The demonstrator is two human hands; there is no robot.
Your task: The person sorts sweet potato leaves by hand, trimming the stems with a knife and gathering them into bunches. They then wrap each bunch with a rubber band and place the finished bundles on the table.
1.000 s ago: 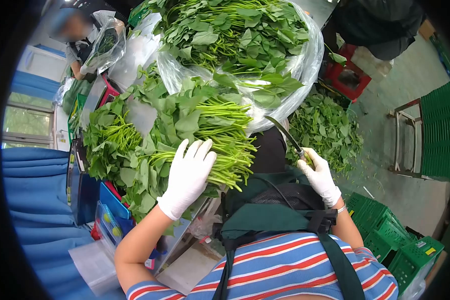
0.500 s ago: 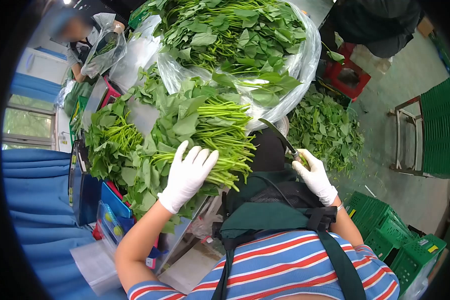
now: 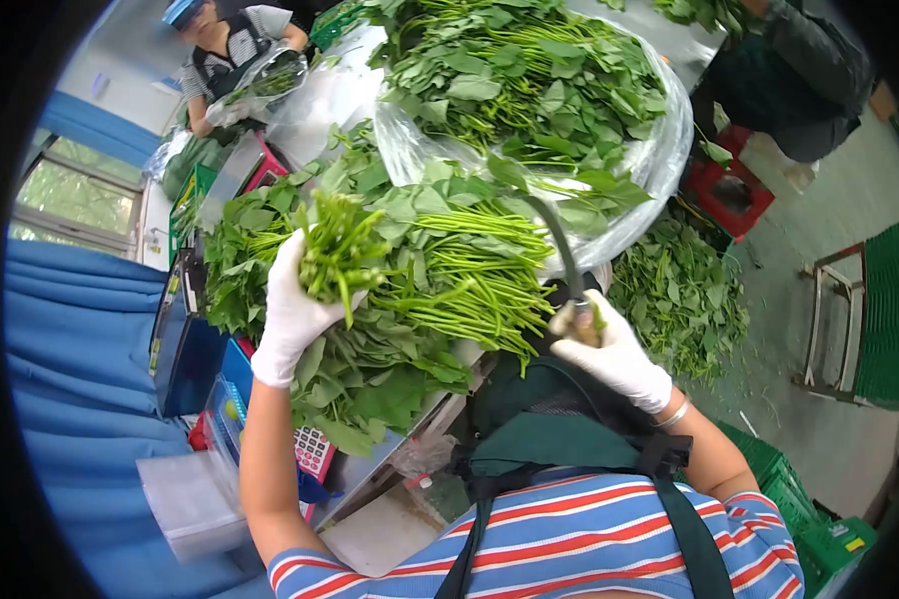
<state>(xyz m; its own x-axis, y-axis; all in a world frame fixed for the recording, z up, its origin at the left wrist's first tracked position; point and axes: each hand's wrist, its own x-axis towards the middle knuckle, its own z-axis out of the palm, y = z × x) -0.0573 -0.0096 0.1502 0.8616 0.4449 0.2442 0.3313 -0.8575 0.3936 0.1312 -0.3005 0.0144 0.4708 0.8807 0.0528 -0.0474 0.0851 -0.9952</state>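
Observation:
My left hand (image 3: 298, 314), in a white glove, is wrapped round a bunch of green stems (image 3: 342, 250), their cut ends turned toward me. Beside it, on the table, lies a larger pile of leafy greens (image 3: 479, 275) with stems pointing right. In my gloved right hand (image 3: 609, 349) is the handle of a curved knife (image 3: 566, 245); its dark blade rises up and to the left, next to the pile's stem ends. Beyond the pile, a big clear plastic bag (image 3: 677, 140) holds many more leafy stems.
At the upper left a person (image 3: 235, 60) handles a clear bag of greens. More greens (image 3: 679, 290) lie low on the right, near a red stool (image 3: 734, 195). Green crates (image 3: 834, 549) stand at the lower right. A pink calculator (image 3: 313, 449) lies near my left forearm.
My left hand has moved left and closed on a bunch of stems, lifting it off the pile. The knife in my right hand now points more upright. The whole view has shifted.

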